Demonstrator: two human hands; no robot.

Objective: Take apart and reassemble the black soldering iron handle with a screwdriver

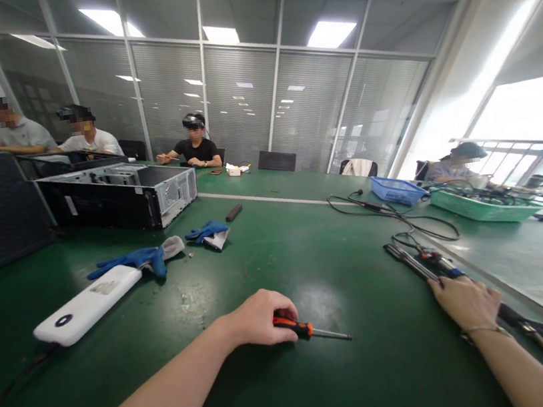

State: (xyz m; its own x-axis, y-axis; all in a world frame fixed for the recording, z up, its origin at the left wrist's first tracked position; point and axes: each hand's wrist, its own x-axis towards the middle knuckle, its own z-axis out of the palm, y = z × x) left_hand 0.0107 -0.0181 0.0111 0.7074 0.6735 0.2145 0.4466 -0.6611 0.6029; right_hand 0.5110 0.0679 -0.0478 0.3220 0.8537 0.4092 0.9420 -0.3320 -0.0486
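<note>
My left hand (262, 319) is closed round the orange and black handle of a screwdriver (303, 326). Its thin metal shaft points right, low over the green table (258, 394). At the right, my right hand (467, 302) is curled down over a group of tools, its fingertips mostly hidden. A long slim metal tool (411, 263) runs up to its fingers. Beside that lies a tool with red and blue parts (440, 264), partly covered by the hand. A dark-handled tool (512, 316) with a pale shaft lies close to the wrist.
An open computer case (114, 198) lies at the back left. Blue gloves (142, 258) and a white power bank-like device (88, 304) are nearer. A dark bar (234, 213), black cables (426, 225), a blue basket (398, 191) and a green basket (484, 206) also lie there. Several people sit around.
</note>
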